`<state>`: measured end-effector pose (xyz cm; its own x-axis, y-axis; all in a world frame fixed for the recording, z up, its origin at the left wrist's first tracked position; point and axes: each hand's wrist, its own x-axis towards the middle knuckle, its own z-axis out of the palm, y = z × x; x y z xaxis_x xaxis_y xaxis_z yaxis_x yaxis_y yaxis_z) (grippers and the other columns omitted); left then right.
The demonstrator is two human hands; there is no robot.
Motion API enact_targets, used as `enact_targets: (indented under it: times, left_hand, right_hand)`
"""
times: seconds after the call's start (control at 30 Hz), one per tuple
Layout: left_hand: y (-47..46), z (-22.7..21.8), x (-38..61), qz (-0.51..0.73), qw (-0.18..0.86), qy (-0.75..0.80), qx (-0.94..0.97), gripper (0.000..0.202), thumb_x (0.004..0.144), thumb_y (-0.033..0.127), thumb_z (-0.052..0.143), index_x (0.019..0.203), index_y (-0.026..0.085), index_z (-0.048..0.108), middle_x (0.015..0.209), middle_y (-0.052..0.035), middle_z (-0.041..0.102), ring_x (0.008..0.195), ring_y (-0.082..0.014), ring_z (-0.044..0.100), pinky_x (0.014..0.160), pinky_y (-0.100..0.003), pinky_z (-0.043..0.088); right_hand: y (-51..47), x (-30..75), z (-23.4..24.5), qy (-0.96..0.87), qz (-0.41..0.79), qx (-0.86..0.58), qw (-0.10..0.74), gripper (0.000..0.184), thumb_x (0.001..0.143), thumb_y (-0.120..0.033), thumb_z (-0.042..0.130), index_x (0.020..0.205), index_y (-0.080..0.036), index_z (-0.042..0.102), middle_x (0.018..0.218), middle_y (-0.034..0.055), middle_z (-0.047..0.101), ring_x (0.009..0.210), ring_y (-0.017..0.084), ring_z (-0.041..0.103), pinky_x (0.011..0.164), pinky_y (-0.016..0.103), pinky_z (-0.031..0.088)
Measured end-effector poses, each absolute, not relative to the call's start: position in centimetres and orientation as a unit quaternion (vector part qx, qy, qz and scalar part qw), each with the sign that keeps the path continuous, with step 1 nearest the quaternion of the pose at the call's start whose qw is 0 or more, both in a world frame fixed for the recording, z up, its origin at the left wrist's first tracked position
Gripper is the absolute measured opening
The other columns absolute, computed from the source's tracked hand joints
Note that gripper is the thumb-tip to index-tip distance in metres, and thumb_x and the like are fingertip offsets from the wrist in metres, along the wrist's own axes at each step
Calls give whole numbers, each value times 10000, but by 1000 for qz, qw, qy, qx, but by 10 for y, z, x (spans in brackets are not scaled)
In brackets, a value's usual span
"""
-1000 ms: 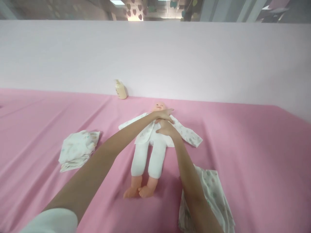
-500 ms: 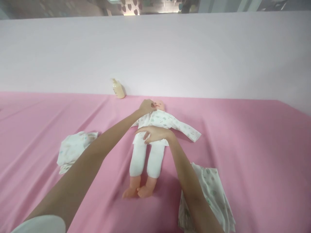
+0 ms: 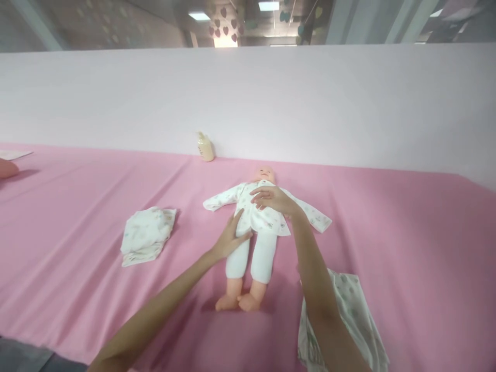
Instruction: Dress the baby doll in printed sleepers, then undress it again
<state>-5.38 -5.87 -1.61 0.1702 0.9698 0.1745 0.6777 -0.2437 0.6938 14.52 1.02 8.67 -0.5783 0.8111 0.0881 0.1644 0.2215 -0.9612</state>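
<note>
A baby doll (image 3: 251, 243) lies on its back on the pink cloth, head toward the wall, in a white printed jacket (image 3: 267, 214) and white leggings. My left hand (image 3: 229, 238) rests open on the doll's left hip at the jacket's lower hem, fingers stretched out. My right hand (image 3: 273, 199) lies flat on the doll's chest, fingers extended across the jacket front. Both sleeves of the jacket spread out to the sides.
A folded printed garment (image 3: 146, 236) lies left of the doll. Another printed cloth (image 3: 349, 315) lies under my right forearm at the lower right. A cream pump bottle (image 3: 205, 148) stands against the white wall (image 3: 248, 103). The pink cloth (image 3: 406, 248) covers the whole surface.
My left hand has come down from the doll's neck to its hip. My right hand has moved up from the waist to the chest. The view has shifted slightly.
</note>
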Motion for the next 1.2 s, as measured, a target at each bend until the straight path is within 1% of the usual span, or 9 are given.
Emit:
enact_targets:
  times: [0.27, 0.37, 0.47, 0.53, 0.63, 0.77, 0.9, 1.03, 1.2]
  left_hand:
    - [-80, -33, -32, 452, 216, 558, 662, 411, 931, 374, 388, 1300, 249, 521, 1429, -39, 423, 1288, -187, 440, 1048, -334, 394]
    - [-79, -38, -33, 524, 234, 535, 620, 353, 901, 353, 450, 1161, 212, 643, 1419, -63, 436, 1306, -228, 412, 1075, -361, 350]
    - [-76, -43, -35, 596, 282, 498, 564, 301, 863, 375, 517, 993, 176, 703, 1284, -89, 562, 1248, -244, 469, 1050, -363, 365]
    - [-72, -46, -38, 638, 332, 492, 491, 326, 841, 430, 536, 824, 141, 687, 986, -90, 675, 1038, -228, 597, 919, -347, 461]
    - [-67, -48, -46, 699, 420, 476, 330, 361, 814, 469, 543, 731, 123, 600, 687, -36, 628, 725, -169, 622, 698, -306, 516]
    - [-62, -48, -53, 729, 486, 415, 245, 221, 827, 330, 503, 828, 121, 574, 788, -54, 645, 718, -148, 633, 714, -318, 528]
    - [-76, -50, -61, 663, 463, 469, 356, 209, 756, 202, 550, 949, 135, 599, 948, -74, 668, 878, -170, 643, 858, -339, 496]
    - [-128, -48, -83, 496, 351, 581, 542, 544, 726, 235, 613, 1249, 132, 507, 1336, -157, 507, 1232, -277, 483, 1037, -424, 373]
    - [-244, -47, -105, 353, 142, 531, 757, 410, 871, 404, 473, 1199, 186, 590, 1312, -82, 554, 1286, -265, 420, 1093, -456, 302]
  right_hand:
    - [-24, 103, 58, -784, 144, -581, 163, 315, 774, -376, 604, 1015, -174, 588, 994, 104, 631, 822, 221, 599, 712, 325, 439]
    - [-41, 95, 39, -794, 98, -578, 162, 296, 808, -258, 523, 1093, -174, 535, 1046, 112, 618, 854, 226, 598, 700, 311, 430]
    - [-55, 101, 30, -777, 110, -575, 232, 335, 732, -71, 450, 1034, -180, 549, 853, 50, 639, 821, 202, 606, 714, 293, 436]
    - [-63, 112, 28, -714, 170, -598, 321, 313, 704, -66, 438, 965, -191, 556, 763, 10, 610, 706, 168, 611, 679, 282, 458]
    - [-72, 138, 22, -537, 316, -618, 480, 259, 690, -112, 440, 921, -190, 527, 746, -20, 572, 513, 116, 582, 560, 268, 491]
    - [-91, 179, 5, -385, 361, -613, 588, 276, 640, -125, 480, 909, -186, 497, 754, -23, 547, 513, 111, 587, 547, 281, 533]
    - [-133, 205, -10, -449, 250, -678, 526, 282, 656, -189, 543, 938, -182, 539, 900, 28, 575, 729, 162, 621, 711, 353, 545]
    - [-208, 210, -20, -559, 74, -662, 494, 270, 736, -257, 522, 985, -180, 594, 1031, 83, 605, 973, 226, 585, 876, 419, 480]
    - [-312, 189, -48, -511, -79, -650, 557, 192, 836, -252, 469, 918, -165, 620, 913, 91, 658, 855, 209, 617, 755, 357, 516]
